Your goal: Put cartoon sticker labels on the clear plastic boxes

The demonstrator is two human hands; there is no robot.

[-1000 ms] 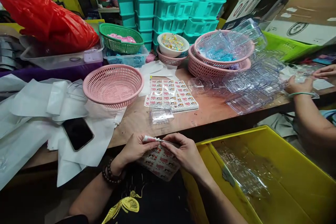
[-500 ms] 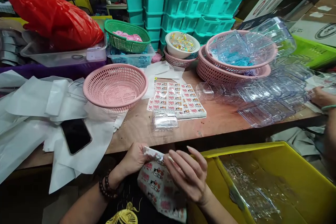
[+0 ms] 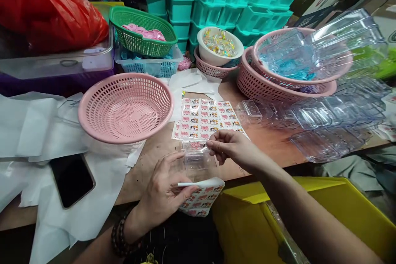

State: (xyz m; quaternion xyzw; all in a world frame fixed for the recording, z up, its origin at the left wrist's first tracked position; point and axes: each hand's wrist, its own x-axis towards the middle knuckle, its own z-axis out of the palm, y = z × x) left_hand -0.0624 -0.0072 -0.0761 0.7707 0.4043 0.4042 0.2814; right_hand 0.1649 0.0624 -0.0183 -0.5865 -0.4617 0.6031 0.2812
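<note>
My left hand [image 3: 162,185] has the sticker sheet [image 3: 204,198] pinched between thumb and fingers, its rolled edge up and its printed side hanging over the table edge. That hand's forefinger reaches to the clear plastic box [image 3: 199,161] lying on the table. A pink and white sticker [image 3: 196,145] is at the box's far edge, and the fingertips of my right hand [image 3: 227,146] are closed at its right end. Just behind lies a stack of printed sticker sheets [image 3: 201,117].
A pink basket [image 3: 126,107] and a phone [image 3: 72,180] on white paper are to the left. Clear plastic boxes [image 3: 337,111] and stacked pink baskets [image 3: 284,86] stand right. A yellow bin [image 3: 247,222] is below the table edge. Teal crates [image 3: 182,6] rise behind.
My right hand has moved forward from the held sheet to the clear box, where a sticker now shows. My left hand is nearer the box, still holding the sheet. The view has shifted closer.
</note>
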